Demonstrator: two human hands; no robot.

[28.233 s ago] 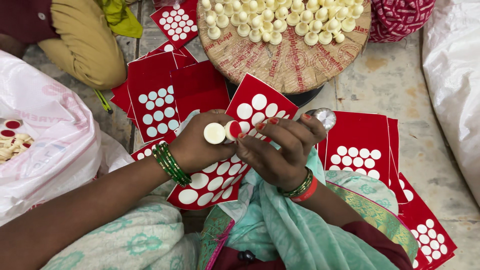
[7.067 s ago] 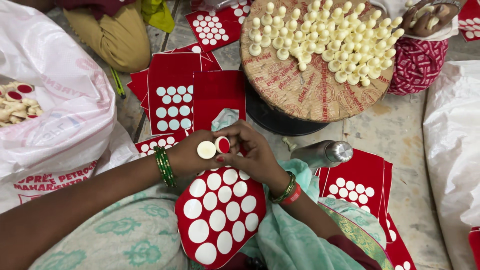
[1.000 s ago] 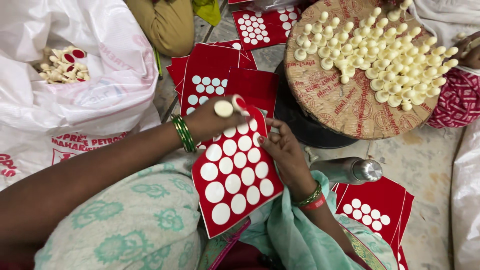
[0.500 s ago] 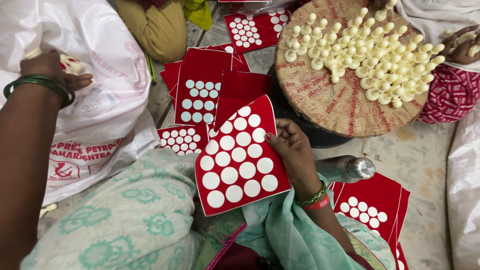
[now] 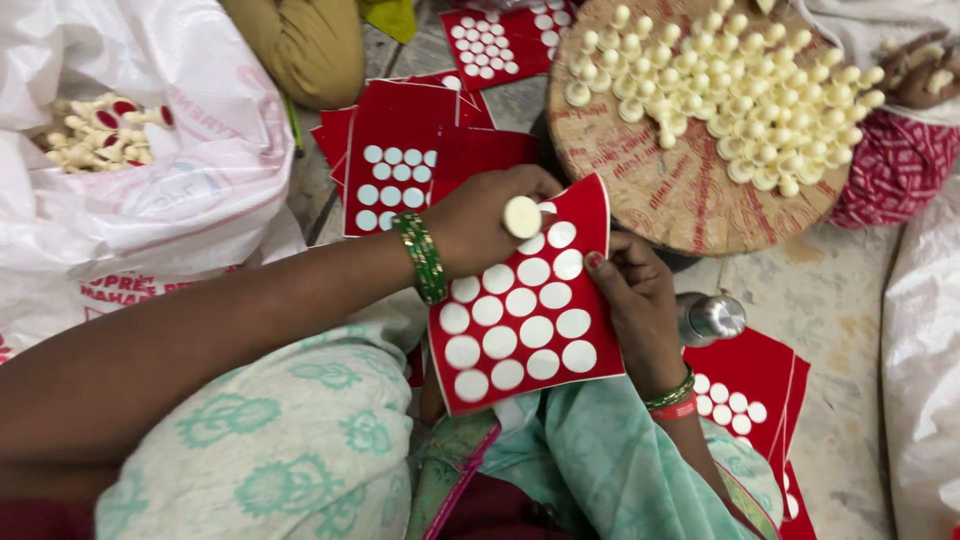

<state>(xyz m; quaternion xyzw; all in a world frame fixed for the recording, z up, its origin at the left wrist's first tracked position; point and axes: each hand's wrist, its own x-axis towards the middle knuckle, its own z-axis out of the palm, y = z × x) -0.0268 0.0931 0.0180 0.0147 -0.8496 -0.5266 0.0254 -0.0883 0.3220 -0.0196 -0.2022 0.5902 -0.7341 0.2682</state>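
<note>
In the head view, the left hand (image 5: 480, 215) is curled closed, its fingertips pinched around a small cream round cap (image 5: 522, 216) held just above the upper edge of a red card (image 5: 525, 300). A green bangle (image 5: 424, 256) sits on that wrist. The red card rests tilted over the person's lap and carries rows of white round dots across its face. The right hand (image 5: 635, 300) grips the card's right edge, fingers folded against it, with the thumb apparently on the front, though the exact pinch is partly hidden by the card itself. Green and red bangles (image 5: 672, 398) circle the right wrist.

Behind the hands lies a stack of more red cards (image 5: 395, 150), some with white dots. To the upper right a round woven tray (image 5: 690, 190) bears a heap of cream caps (image 5: 740, 100). To the upper left a white plastic bag (image 5: 190, 180) holds cream and red pieces (image 5: 95, 130). Just right of the right hand a small metal cylinder (image 5: 712, 318) lies on the floor, near further red cards (image 5: 745, 385). Another person's hand (image 5: 915, 75) shows at the top right corner.
</note>
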